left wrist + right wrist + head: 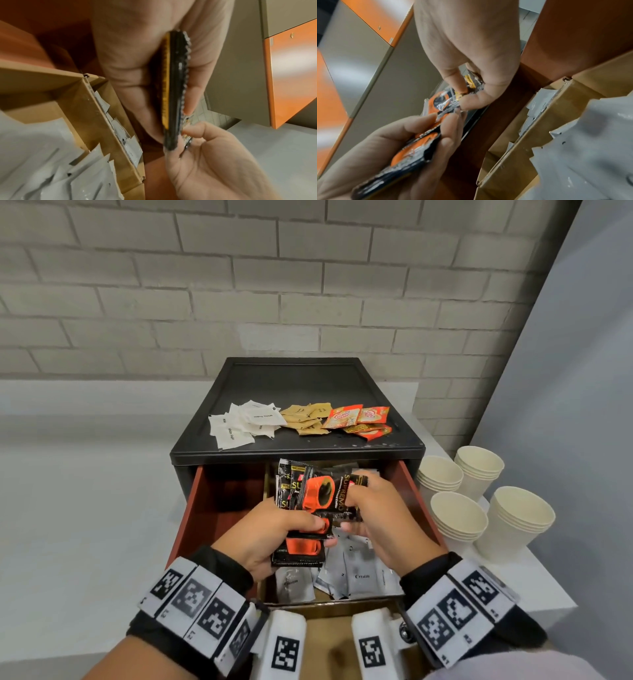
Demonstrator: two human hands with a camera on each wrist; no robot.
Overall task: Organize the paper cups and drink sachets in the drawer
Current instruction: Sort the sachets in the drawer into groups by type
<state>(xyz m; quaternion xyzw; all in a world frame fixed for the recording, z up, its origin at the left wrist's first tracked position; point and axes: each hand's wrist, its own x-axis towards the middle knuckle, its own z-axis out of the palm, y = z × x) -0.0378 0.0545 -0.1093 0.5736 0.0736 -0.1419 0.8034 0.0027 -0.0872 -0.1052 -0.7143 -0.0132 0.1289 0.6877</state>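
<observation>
Over the open drawer [412, 494] my left hand [274, 534] grips a stack of black-and-orange coffee sachets [320, 498] by its lower end. My right hand [371, 508] pinches the upper right edge of the same stack. From the left wrist the coffee sachets [173, 94] show edge-on between thumb and fingers. From the right wrist the coffee sachets [419, 140] lie in the left palm, their top end pinched by the right fingertips [469, 102]. Grey cream sachets [359, 575] lie in the drawer's cardboard divider [96, 121]. Paper cups [459, 520] stand in stacks at the right.
On the black cabinet top [298, 385] lie white sugar sachets [246, 422], brown sachets [308, 417] and orange creamer sachets [359, 419]. The cabinet stands on a white counter [85, 491] against a brick wall. The drawer's left compartment [226, 501] shows bare red-brown floor.
</observation>
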